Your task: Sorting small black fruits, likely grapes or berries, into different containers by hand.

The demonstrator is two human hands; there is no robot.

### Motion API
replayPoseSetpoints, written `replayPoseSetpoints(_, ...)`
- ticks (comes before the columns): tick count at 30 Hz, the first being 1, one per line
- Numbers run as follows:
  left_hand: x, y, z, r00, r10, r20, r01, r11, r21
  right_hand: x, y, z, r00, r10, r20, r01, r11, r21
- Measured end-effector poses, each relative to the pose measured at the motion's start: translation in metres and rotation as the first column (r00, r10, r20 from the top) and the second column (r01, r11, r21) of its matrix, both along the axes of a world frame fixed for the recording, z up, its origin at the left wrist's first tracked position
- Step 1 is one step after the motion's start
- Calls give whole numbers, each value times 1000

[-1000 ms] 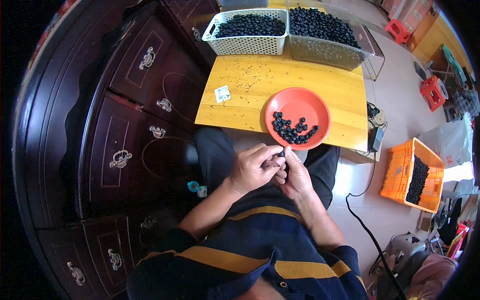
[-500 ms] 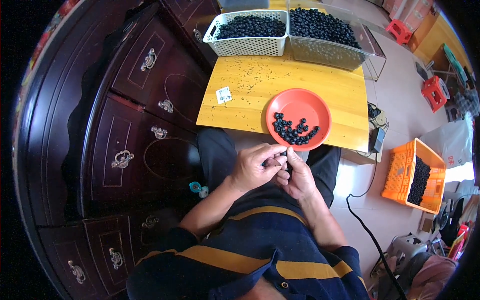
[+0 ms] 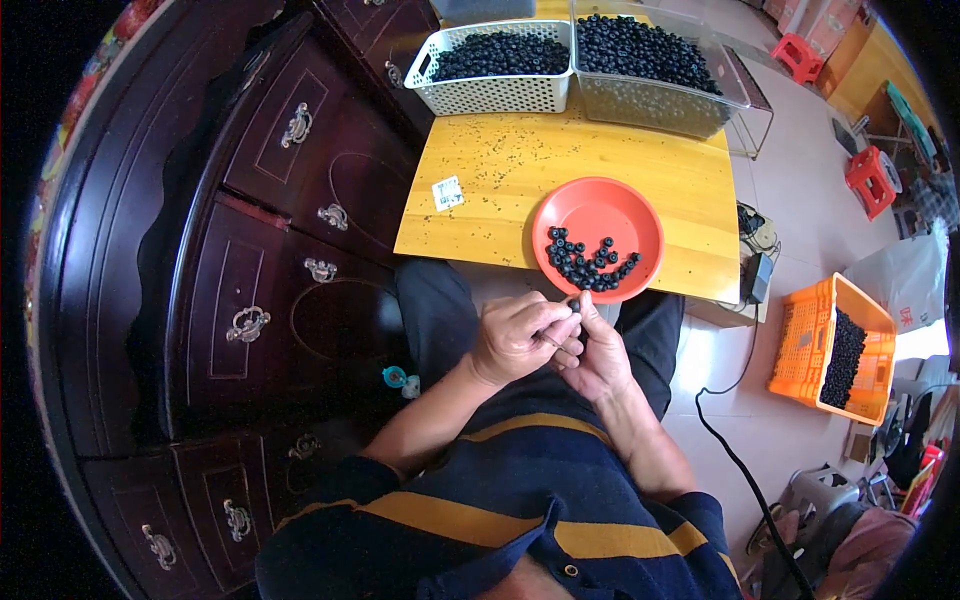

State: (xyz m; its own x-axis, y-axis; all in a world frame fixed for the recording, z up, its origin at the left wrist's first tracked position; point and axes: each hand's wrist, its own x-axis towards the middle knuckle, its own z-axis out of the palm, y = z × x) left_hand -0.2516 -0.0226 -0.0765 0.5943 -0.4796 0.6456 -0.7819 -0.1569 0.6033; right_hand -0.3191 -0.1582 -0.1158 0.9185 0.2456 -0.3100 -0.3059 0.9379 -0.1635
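Observation:
Just below the red plate (image 3: 600, 198), my two hands meet over my lap. My right hand (image 3: 604, 362) pinches a small black round part (image 3: 574, 306) between thumb and fingers. Closed against it is my left hand (image 3: 515, 338), with a thin blade-like piece (image 3: 553, 342) showing at its fingers; its exact kind is hard to make out. Several small black ring-shaped parts (image 3: 580, 268), with holes in their middles, lie in the near half of the plate. The plate overhangs the near edge of the yellow wooden table (image 3: 500, 215).
A white perforated basket (image 3: 490, 98) and a clear plastic bin (image 3: 650, 108), both full of black parts, stand at the table's far side. Dark crumbs and a white label (image 3: 448, 193) lie on it. Dark drawers (image 3: 235, 350) flank my left; an orange crate (image 3: 800, 340) and black cable (image 3: 735, 455) are right.
My left fingers have shifted slightly on the black part, which now shows more plainly between the hands. The thin piece sits a little lower. Plate and parts stay put.

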Motion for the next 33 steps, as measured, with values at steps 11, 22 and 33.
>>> replayPoseSetpoints(11, 15, 18, 31, 947, 71, -314, 37, 945, 325, 4, -2, 2, 996, -32, 82, 40, 994, -105)
replayPoseSetpoints(22, 17, 12, 16, 995, 45, -84, -9, 921, 390, 2, 0, -6, 998, 8, 67, 7, 975, -220)
replayPoseSetpoints(33, 20, 13, 8, 997, -1, -73, 34, 893, 449, 5, 1, 4, 1000, 19, -14, -22, 962, -273)
